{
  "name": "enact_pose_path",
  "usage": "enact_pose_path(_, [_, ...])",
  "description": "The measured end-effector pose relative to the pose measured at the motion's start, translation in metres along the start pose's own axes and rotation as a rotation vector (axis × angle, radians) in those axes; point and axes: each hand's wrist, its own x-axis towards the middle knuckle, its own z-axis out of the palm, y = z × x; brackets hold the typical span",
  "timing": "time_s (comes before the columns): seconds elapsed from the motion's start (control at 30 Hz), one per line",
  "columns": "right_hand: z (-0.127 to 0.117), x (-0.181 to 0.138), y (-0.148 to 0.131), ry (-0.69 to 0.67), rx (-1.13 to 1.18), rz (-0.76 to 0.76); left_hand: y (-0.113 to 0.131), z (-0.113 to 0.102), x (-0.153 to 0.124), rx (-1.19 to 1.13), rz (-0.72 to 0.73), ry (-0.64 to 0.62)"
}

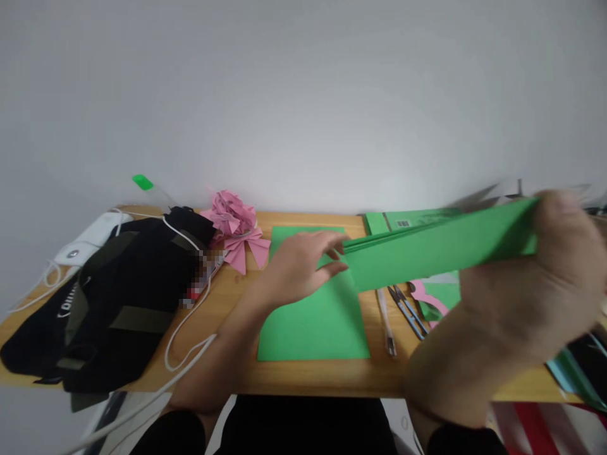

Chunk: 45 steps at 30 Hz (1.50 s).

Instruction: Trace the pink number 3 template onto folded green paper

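A folded green paper strip [441, 243], with several layers showing along its upper edge, slants over the table. My right hand [564, 253], blurred and close to the camera, grips its right end. At the strip's left end is my left hand [303, 262], its thumb and fingers apart around the corner; the fingertips seem to touch the paper. Beneath the left hand, a flat green sheet [308, 335] lies on the wooden table [332, 379], partly covered by that hand and the strip.
A black bag [137, 297] and white cable [190, 366] lie left, beside crumpled and cut pink paper [234, 221]. Right of the sheet are a pen [386, 322], scissors [408, 313], a pink cutout [427, 294] and a green paper pack [379, 222]. A wall [303, 107] stands behind.
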Motion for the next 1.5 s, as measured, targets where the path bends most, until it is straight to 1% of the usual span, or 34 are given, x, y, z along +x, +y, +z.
enact_pose_path(0.13, [0.028,0.002,0.013,0.085,0.018,0.072,0.011,-0.008,-0.003,-0.341,-0.152,-0.114])
enact_pose_path(0.2, [0.039,0.005,0.018,0.183,0.049,0.118,0.014,-0.01,-0.002,-0.491,-0.239,-0.135])
enact_pose_path(0.3, [0.05,0.009,0.022,0.387,0.167,0.158,0.013,-0.012,-0.001,-0.663,-0.328,-0.091])
enact_pose_path(0.37, [0.054,0.01,0.02,0.428,0.175,0.142,0.01,-0.012,0.0,-0.727,-0.354,-0.044])
enact_pose_path(0.47, [0.052,0.008,0.014,0.341,0.067,0.131,0.007,-0.016,0.0,-0.744,-0.374,0.055])
enact_pose_path(0.57, [0.048,0.005,0.01,0.258,0.031,0.17,0.004,-0.02,0.0,-0.716,-0.386,0.173])
enact_pose_path(0.67, [0.045,0.004,0.008,0.227,0.013,0.177,0.002,-0.021,0.0,-0.705,-0.391,0.269])
enact_pose_path(0.87, [0.044,0.003,0.004,0.19,-0.042,0.168,0.001,-0.018,0.004,-0.75,-0.395,0.368])
enact_pose_path(0.97, [0.044,0.003,0.004,0.158,-0.059,0.156,0.002,-0.018,0.004,-0.715,-0.375,0.407])
enact_pose_path(1.07, [0.043,0.003,0.005,0.109,-0.028,0.102,0.0,-0.019,0.004,-0.653,-0.374,0.463])
enact_pose_path(1.17, [0.04,0.002,0.003,0.008,-0.049,0.051,-0.007,-0.019,0.004,-0.626,-0.407,0.512])
enact_pose_path(1.23, [0.035,0.001,0.0,-0.067,-0.031,0.02,-0.012,-0.019,0.005,-0.681,-0.458,0.532])
enact_pose_path(1.33, [0.026,-0.001,-0.005,-0.221,0.046,-0.053,-0.017,-0.021,0.008,-0.807,-0.531,0.516])
enact_pose_path(1.4, [0.02,-0.003,-0.008,-0.325,0.016,-0.125,-0.018,-0.022,0.01,-0.851,-0.553,0.496])
enact_pose_path(1.5, [0.014,-0.004,-0.013,-0.431,-0.062,-0.268,-0.019,-0.023,0.011,-0.881,-0.574,0.481])
